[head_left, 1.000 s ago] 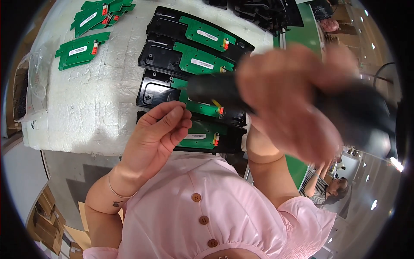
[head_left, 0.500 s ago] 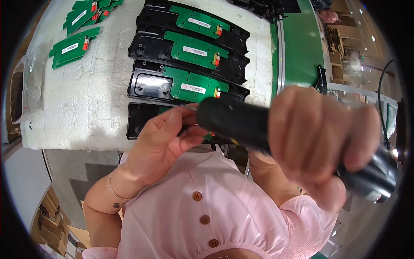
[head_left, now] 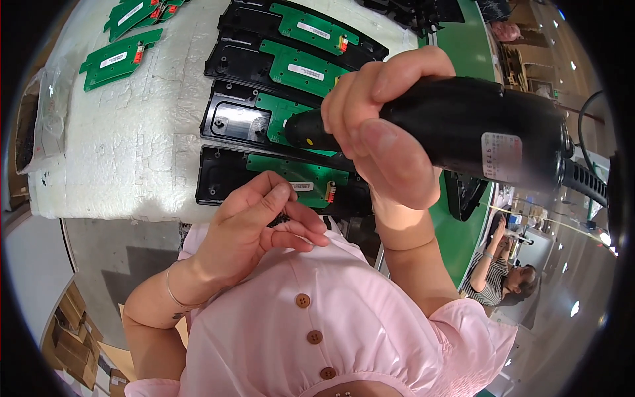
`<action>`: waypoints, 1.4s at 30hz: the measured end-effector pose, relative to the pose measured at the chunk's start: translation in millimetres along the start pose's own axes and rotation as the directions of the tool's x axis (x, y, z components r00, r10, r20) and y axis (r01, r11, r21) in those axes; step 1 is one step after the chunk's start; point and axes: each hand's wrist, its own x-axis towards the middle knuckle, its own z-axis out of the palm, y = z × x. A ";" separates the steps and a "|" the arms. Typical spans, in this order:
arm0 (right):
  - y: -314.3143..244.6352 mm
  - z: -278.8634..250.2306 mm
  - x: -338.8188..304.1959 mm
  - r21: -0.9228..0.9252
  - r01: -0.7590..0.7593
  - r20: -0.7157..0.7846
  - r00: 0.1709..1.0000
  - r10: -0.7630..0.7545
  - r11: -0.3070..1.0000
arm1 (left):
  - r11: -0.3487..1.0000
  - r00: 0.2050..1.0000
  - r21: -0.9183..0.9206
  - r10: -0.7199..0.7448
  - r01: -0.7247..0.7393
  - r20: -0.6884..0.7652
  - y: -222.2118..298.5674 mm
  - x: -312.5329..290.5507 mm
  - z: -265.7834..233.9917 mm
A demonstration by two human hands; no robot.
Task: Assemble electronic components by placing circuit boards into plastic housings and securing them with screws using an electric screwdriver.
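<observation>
My right hand (head_left: pixel 390 132) is wrapped round a black electric screwdriver (head_left: pixel 463 112), its tapered nose pointing left over the third green circuit board (head_left: pixel 271 109) from the far end. Whether its bit touches that board is hidden. My left hand (head_left: pixel 258 218) is closed, thumb and forefinger pinched together, just in front of the nearest circuit board (head_left: pixel 324 173). What those fingers hold, if anything, is too small to make out. Several black plastic housings (head_left: pixel 221 175) lie in a column, each with a green board on its right part.
Loose green circuit boards (head_left: pixel 109 66) lie at the far left of the white foam-covered table (head_left: pixel 145 139). A green work surface (head_left: pixel 456 245) runs along the right. A black cable (head_left: pixel 585 178) trails from the screwdriver. Another person (head_left: pixel 493 278) sits off to the right.
My right hand has swung the screwdriver farther from me, from above the nearest housing to over the third board. My left hand has parted from its nose and dropped slightly nearer to me.
</observation>
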 end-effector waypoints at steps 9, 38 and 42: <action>4.4 -0.9 3.3 -0.146 0.070 0.147 0.988 -0.048 0.987 | 0.982 0.971 -0.003 0.186 -0.188 -0.148 2.3 1.8 -1.4; -17.5 -15.1 -24.2 0.039 0.041 -0.150 0.988 -0.035 0.998 | 0.982 0.996 -0.175 -0.078 0.068 -0.052 -10.7 18.2 17.8; -10.0 -17.4 -23.3 0.064 0.030 -0.132 0.991 -0.022 0.997 | 0.997 0.997 -0.033 -0.077 0.076 -0.026 -11.9 13.0 14.2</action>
